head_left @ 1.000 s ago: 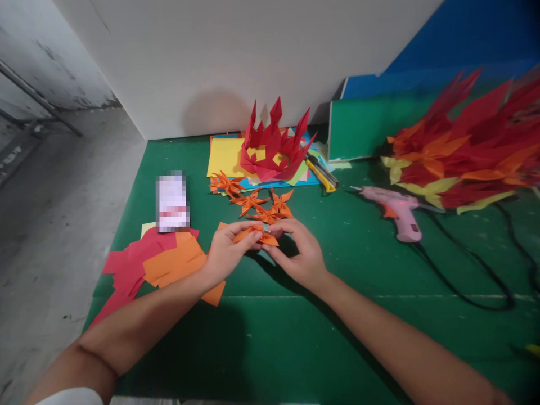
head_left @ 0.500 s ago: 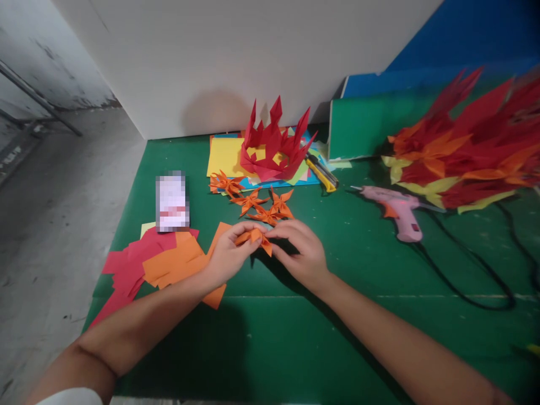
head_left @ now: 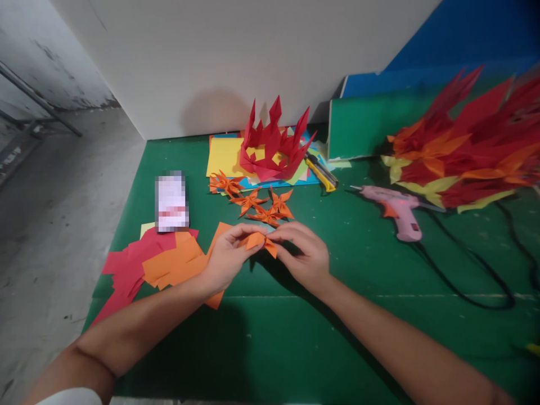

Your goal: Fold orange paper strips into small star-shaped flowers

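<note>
Between my hands, just above the green table (head_left: 295,349), is a folded orange origami paper flower (head_left: 255,242). My left hand (head_left: 225,253) pinches it from the left, fingers closed. From the other side my right hand (head_left: 306,253) grips its right petals between thumb and fingers, which partly hide the paper. Beyond my fingertips several finished orange paper flowers (head_left: 250,201) lie in a loose group. Left of my left hand, orange paper pieces (head_left: 175,261) overlap a heap of red paper pieces (head_left: 137,253).
Behind the flowers a red paper crown (head_left: 268,166) stands on coloured sheets (head_left: 223,157), beside a yellow utility knife (head_left: 321,171). A pink glue gun (head_left: 399,208) with a trailing black cord lies at right, before a large red-and-orange paper piece (head_left: 472,146). A phone (head_left: 172,199) lies at left.
The orange paper flower has turned slightly in my fingers and shifted a little to the right, showing a different fold. Both hands keep hold of it; the other things stay put.
</note>
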The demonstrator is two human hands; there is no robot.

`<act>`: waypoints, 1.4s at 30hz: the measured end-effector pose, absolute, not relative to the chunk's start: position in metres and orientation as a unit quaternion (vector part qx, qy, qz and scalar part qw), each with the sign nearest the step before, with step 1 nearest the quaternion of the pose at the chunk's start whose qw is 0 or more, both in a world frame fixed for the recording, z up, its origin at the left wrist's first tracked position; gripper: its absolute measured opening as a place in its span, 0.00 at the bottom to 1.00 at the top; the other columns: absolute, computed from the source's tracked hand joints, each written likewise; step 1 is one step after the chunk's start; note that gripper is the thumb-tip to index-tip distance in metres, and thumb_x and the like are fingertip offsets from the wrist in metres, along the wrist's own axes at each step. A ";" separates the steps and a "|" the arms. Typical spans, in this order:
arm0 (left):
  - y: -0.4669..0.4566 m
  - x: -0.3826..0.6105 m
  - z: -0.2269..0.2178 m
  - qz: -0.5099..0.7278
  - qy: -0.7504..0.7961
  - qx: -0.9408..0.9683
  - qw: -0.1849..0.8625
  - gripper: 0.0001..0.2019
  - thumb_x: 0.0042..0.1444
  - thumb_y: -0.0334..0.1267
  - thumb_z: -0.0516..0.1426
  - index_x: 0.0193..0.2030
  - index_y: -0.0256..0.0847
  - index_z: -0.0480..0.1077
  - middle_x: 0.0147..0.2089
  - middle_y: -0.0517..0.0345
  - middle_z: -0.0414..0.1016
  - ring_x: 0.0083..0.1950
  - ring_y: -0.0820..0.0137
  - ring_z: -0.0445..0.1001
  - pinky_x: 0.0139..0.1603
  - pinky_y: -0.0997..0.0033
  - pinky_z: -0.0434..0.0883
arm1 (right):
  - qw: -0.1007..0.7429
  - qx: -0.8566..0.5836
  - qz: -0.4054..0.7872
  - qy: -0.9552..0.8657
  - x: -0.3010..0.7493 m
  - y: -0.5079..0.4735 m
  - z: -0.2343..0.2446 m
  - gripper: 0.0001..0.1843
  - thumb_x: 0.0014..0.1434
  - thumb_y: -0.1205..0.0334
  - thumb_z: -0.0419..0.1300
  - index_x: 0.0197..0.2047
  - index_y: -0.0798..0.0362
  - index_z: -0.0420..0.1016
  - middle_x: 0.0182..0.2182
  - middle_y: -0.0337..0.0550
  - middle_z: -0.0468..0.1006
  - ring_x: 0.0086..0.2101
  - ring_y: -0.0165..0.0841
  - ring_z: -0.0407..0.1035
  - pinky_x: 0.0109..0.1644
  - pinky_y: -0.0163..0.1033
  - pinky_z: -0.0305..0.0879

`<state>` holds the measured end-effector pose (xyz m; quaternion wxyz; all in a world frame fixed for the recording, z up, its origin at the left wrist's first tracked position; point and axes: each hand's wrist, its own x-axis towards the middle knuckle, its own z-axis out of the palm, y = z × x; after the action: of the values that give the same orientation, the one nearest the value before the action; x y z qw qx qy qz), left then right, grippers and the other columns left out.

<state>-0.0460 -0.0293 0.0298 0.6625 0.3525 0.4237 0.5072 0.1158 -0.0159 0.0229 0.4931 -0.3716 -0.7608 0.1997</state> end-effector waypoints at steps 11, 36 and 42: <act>-0.029 -0.045 0.030 0.509 0.365 0.343 0.700 0.08 0.42 0.35 0.68 0.30 0.41 0.77 0.35 0.62 0.74 0.37 0.77 0.73 0.44 0.76 0.70 | 0.516 -0.345 0.292 -0.728 0.116 -0.014 0.022 0.05 0.54 0.69 0.62 0.34 0.49 0.73 0.29 0.39 0.75 0.30 0.30 0.70 0.34 0.38 0.69; -0.033 -0.046 0.032 0.502 0.376 0.440 0.643 0.10 0.48 0.41 0.65 0.34 0.40 0.71 0.36 0.59 0.69 0.40 0.73 0.69 0.43 0.73 0.68 | 0.511 -0.339 0.335 -0.716 0.117 -0.015 0.025 0.04 0.53 0.68 0.62 0.33 0.50 0.73 0.28 0.40 0.74 0.30 0.31 0.70 0.35 0.38 0.68; -0.033 -0.047 0.030 0.506 0.369 0.471 0.621 0.08 0.50 0.40 0.64 0.34 0.40 0.72 0.37 0.59 0.69 0.41 0.73 0.69 0.45 0.72 0.67 | 0.518 -0.337 0.326 -0.715 0.117 -0.015 0.024 0.04 0.53 0.69 0.63 0.32 0.50 0.74 0.27 0.39 0.74 0.29 0.30 0.70 0.34 0.37 0.68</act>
<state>-0.0467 -0.0330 0.0305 0.6211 0.4709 0.3694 0.5060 0.1166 -0.0148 0.0239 0.5180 -0.3368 -0.7155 0.3260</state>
